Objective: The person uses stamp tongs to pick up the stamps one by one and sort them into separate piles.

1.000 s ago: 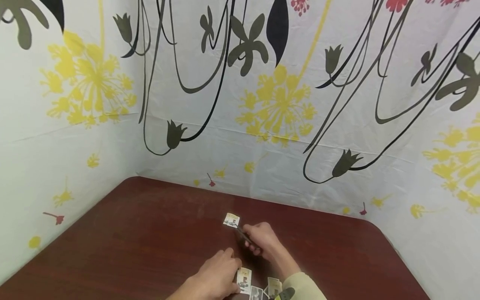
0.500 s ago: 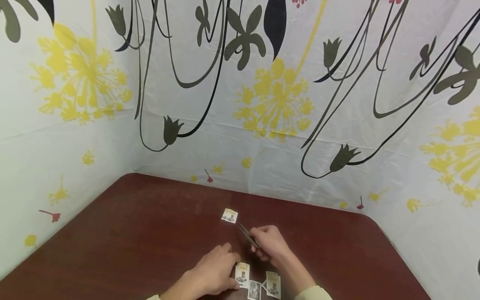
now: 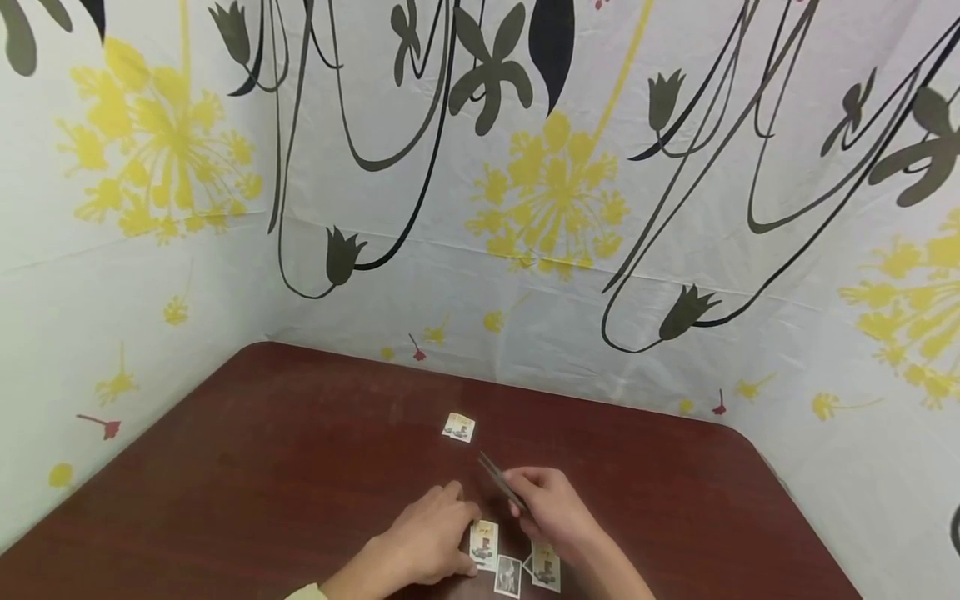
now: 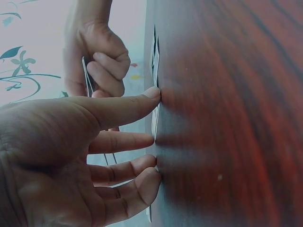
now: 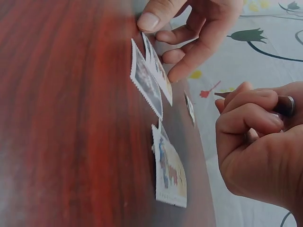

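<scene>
My right hand (image 3: 551, 507) grips a pair of slim metal tweezers (image 3: 501, 482) above the table, their tips parted with nothing between them. Beyond the tips, on the table, lies a small pale postage stamp group (image 3: 459, 427), which seems to be overlapping stamps. My left hand (image 3: 429, 537) rests its fingertips at the left side of a tan-and-white stamp (image 3: 483, 546), its thumb (image 4: 152, 92) at the near edge. A grey picture stamp (image 5: 147, 80) with toothed edges lies next to it. Farther right, another tan stamp (image 5: 171, 172) partly covers one more.
The dark red-brown wooden table (image 3: 337, 433) has rounded far corners. White cloth (image 3: 420, 208) printed with yellow, grey and red flowers hangs behind it and along the left side. At the right edge a dark round shape (image 3: 956, 528) is partly cut off.
My right hand has drawn the tweezers back toward me and to the right, away from the far stamps, which stay on the table. My left hand keeps its place by the near stamp.
</scene>
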Demonstrator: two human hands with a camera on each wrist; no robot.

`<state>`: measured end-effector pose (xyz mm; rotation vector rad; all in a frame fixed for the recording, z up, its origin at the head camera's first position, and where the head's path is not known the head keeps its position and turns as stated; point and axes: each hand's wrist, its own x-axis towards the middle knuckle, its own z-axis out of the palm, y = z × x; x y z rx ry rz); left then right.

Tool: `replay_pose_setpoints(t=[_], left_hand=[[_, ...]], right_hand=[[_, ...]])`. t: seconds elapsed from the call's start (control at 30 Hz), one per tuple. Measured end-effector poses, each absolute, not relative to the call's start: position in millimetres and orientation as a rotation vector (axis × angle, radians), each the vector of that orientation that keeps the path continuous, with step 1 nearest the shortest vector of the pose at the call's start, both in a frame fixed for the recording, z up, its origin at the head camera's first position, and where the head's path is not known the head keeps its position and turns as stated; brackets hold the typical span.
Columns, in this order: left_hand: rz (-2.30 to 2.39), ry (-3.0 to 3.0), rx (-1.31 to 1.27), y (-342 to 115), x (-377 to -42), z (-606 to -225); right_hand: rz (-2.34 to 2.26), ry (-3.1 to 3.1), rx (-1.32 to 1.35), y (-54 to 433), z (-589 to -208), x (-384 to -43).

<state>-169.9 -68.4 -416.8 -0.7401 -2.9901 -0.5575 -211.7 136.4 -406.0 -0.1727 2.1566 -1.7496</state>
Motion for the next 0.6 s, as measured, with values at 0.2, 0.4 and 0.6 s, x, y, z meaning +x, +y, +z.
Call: replay_pose_setpoints(t=[0.2, 0.4, 0.6], left_hand=[[-0.564, -2.995, -0.744, -68.4, -168.9, -416.6], [-0.578, -2.999, -0.740, -68.0, -169.5, -416.7], [-0.572, -2.978, -0.741, -68.1, -169.3, -417.4]], right_hand=[[-1.770, 2.169, -0.166, 140.1, -406.9, -203.6], [-1.745, 2.173, -0.153, 144.9, -410.5, -196.8], [-1.717, 2.130, -0.190, 152.9, -413.4, -189.0]])
